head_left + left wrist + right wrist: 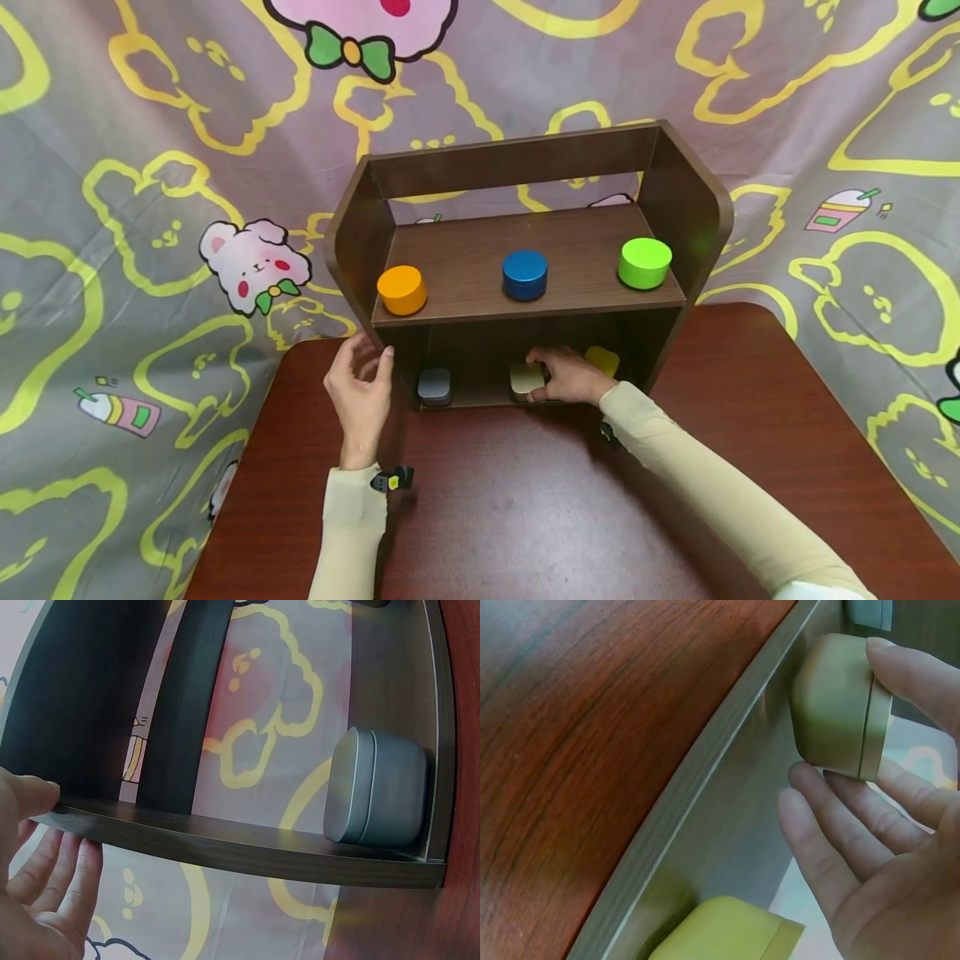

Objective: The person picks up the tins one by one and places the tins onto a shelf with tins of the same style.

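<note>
A dark brown two-tier wooden shelf (465, 315) stands on the table. My left hand (358, 392) is at its left side panel; in the left wrist view the thumb lies on the inner side of the panel's edge and the fingers on the outer side. On the lower tier my right hand (570, 373) holds a gold square tin (527, 381) between thumb and fingers, seen close in the right wrist view (832, 705). To its left sits a grey square tin (434, 386). A yellow tin (602, 361) stands to its right, partly behind the right hand.
Along the upper tier's front stand an orange round tin (402, 291), a blue round tin (525, 275) and a green round tin (645, 263). The reddish-brown table (510, 500) extends in front of the shelf. A patterned curtain (187, 275) hangs behind and around.
</note>
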Motion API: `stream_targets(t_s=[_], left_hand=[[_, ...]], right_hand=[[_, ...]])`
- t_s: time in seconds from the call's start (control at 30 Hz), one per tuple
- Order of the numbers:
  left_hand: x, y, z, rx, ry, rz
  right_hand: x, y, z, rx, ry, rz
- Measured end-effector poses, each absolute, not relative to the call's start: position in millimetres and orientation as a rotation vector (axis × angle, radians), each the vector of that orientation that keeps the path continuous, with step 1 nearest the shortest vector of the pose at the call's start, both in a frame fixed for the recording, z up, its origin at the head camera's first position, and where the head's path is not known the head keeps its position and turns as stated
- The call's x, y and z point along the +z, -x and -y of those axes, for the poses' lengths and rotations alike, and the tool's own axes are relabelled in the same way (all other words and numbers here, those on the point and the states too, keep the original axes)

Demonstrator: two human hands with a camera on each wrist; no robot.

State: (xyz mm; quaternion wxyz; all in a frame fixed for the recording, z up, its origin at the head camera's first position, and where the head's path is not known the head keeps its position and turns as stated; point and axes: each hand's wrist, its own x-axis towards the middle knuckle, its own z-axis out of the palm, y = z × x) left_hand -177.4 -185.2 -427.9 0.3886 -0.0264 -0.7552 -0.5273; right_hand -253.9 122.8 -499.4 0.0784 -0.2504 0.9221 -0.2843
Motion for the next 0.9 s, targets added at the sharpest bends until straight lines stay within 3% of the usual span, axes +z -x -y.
stream_targets(t_s=[0.9], left_hand=[[-429.4,178.6,186.4,-1.36,0.075,1.909]], right_hand=[[-506.1,256.2,-120.5,-0.83,0.71,-2.783]])
